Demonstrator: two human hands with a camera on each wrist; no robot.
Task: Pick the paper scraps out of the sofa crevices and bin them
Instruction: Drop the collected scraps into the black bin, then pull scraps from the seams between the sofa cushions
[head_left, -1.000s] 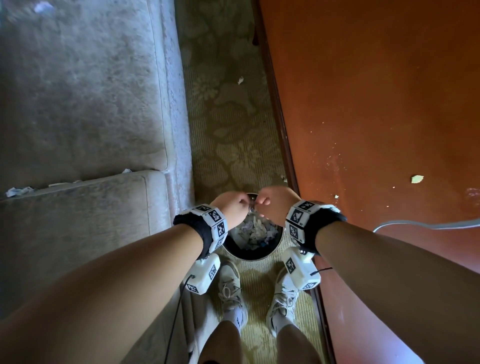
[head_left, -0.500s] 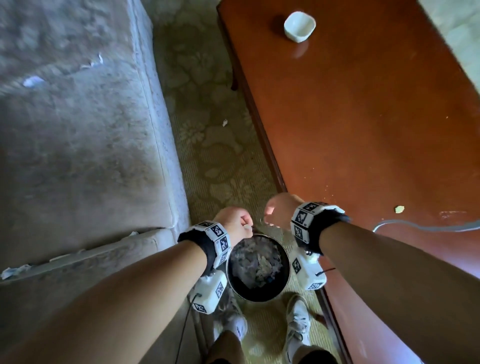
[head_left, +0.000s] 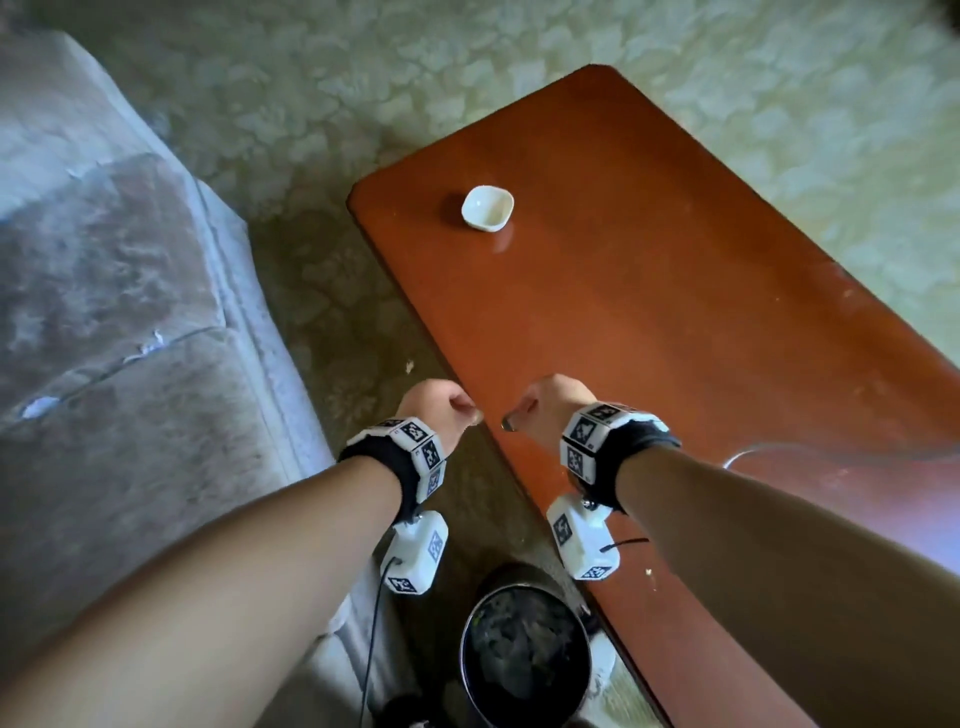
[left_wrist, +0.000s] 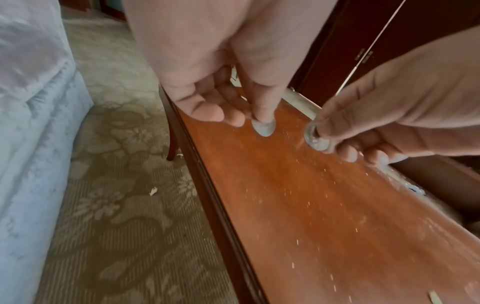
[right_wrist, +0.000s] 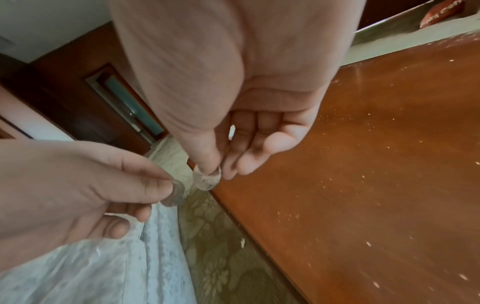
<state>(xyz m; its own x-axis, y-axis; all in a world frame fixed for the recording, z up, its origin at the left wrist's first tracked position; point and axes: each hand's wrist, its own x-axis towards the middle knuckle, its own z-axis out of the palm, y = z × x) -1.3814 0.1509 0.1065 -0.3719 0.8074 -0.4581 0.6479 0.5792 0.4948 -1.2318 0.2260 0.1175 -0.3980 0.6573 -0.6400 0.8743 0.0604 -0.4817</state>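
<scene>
My left hand (head_left: 447, 410) and right hand (head_left: 540, 415) hover side by side above the near edge of the wooden table (head_left: 649, 312), a little apart. On each, the fingers are curled in and the thumb tip meets the fingertips. In the left wrist view the left hand (left_wrist: 249, 121) shows nothing pinched, only long clear nails. The right hand (right_wrist: 221, 170) looks the same. The round black bin (head_left: 519, 587) stands on the carpet below my wrists with paper scraps (head_left: 519, 649) inside. White scraps (head_left: 150, 345) lie in the crevice between the cushions of the grey sofa (head_left: 130, 467) at left.
A small white bowl (head_left: 487, 208) sits at the table's far end. A thin cable (head_left: 779, 449) runs across the table at right. One scrap (head_left: 409, 366) lies on the patterned carpet between sofa and table. Crumbs dot the tabletop.
Both hands have lifted away from directly over the bin and drawn slightly apart. The head view has tilted up, so the bin now sits low in the picture.
</scene>
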